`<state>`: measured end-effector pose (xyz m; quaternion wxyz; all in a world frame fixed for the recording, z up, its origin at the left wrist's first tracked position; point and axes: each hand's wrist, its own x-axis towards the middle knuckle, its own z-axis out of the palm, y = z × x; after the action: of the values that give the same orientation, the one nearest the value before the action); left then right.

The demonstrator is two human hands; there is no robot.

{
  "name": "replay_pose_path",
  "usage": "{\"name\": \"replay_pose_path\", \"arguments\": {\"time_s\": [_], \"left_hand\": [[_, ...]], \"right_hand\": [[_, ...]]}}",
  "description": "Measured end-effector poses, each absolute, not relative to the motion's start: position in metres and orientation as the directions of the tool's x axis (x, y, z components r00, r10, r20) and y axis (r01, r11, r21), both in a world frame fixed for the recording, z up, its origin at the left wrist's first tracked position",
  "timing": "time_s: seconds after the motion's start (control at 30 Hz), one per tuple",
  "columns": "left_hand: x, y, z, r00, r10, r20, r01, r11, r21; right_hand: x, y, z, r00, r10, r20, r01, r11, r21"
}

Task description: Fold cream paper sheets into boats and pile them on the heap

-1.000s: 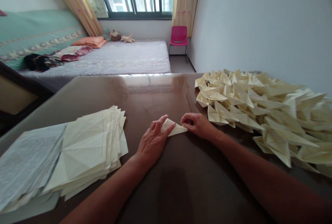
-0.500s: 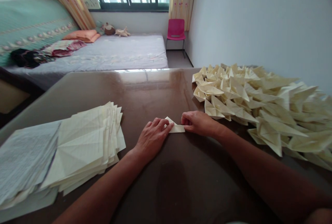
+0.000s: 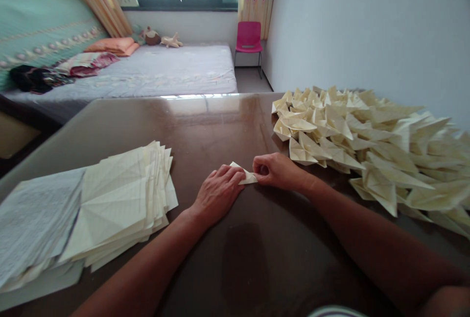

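Observation:
A small folded piece of cream paper (image 3: 249,178) lies on the brown table in front of me, partly covered by my fingers. My left hand (image 3: 221,188) rests over its left part, the fingers bent and pressing it against the tabletop. At the paper's right end, my right hand (image 3: 275,171) pinches the edge between thumb and curled forefinger. One pointed corner of the paper sticks up past my left fingertips.
Left on the glossy table (image 3: 205,126) lies a stack of creased cream sheets (image 3: 113,199), beside printed sheets (image 3: 40,219). A heap of folded paper shapes (image 3: 370,140) covers the right side. Beyond are a bed (image 3: 183,64) and a pink chair (image 3: 248,37).
My right hand has shifted slightly left along the paper, and its thumb and forefinger now form a rounder pinch. Less of the paper's right end shows. The view has tilted down slightly.

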<state>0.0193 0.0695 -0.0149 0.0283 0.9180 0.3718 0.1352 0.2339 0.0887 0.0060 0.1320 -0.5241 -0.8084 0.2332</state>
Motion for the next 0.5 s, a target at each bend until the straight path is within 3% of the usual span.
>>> {"name": "replay_pose_path", "arguments": {"time_s": [0.1, 0.27, 0.5], "left_hand": [[0.0178, 0.0689, -0.0149, 0.717, 0.659, 0.227, 0.643, -0.751, 0.150], [0.0154, 0.0668, -0.0132, 0.763, 0.613, 0.203, 0.607, -0.788, 0.100], [0.0153, 0.0649, -0.0120, 0.770, 0.610, 0.186, 0.612, -0.789, 0.052]], "right_hand": [[0.2355, 0.0911, 0.0015, -0.427, 0.904, 0.008, 0.723, 0.347, -0.597], [0.2420, 0.0964, -0.0011, -0.462, 0.884, -0.068, 0.604, 0.258, -0.754], [0.2389, 0.0930, 0.0069, -0.532, 0.843, -0.080, 0.560, 0.279, -0.780]]}}
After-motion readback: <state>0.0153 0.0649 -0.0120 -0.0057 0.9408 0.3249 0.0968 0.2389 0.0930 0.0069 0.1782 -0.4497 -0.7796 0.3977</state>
